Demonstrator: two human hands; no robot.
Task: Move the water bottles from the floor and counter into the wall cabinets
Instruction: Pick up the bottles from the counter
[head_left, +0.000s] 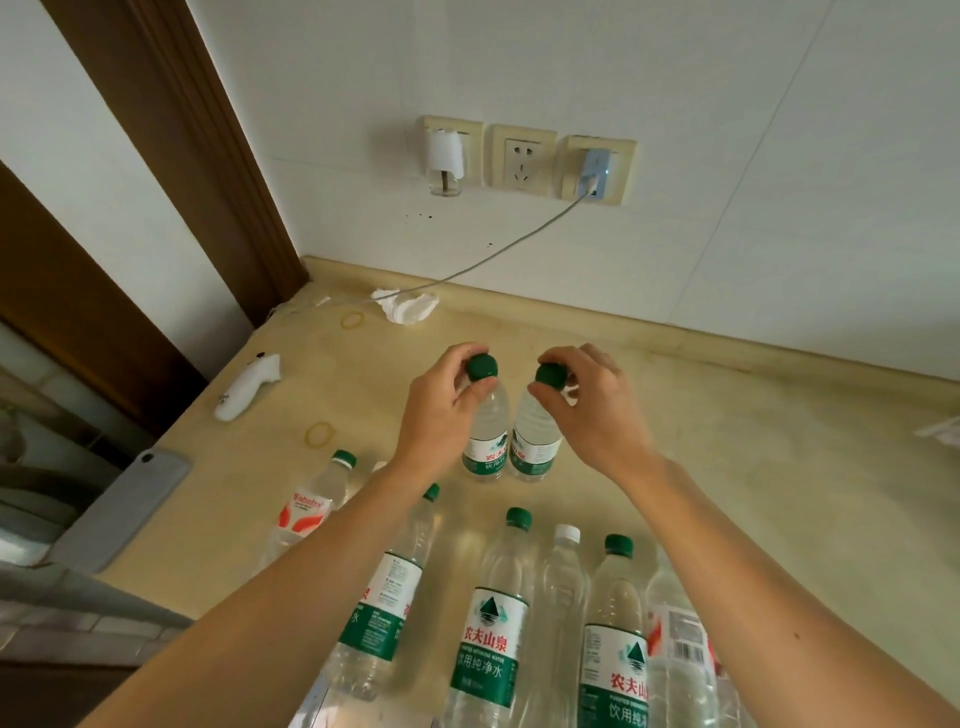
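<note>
While both hands pinch caps mid-frame | left hand (441, 402) grips left bottle (488, 431) | right hand (592, 405) grips right bottle (535, 436) | full, heavyish, slick plastic, so grab necks

The left hand (441, 400) pinches the green cap of one small water bottle (488, 441), and the right hand (592, 400) pinches the cap of its twin (535, 441); the two stand upright, touching, on the beige desk (727, 467). Nearer the camera stands a row of taller bottles (493, 623). Two rubber bands (319, 434), a crumpled tissue (408, 306) and a cable (493, 254) lie toward the wall.
</note>
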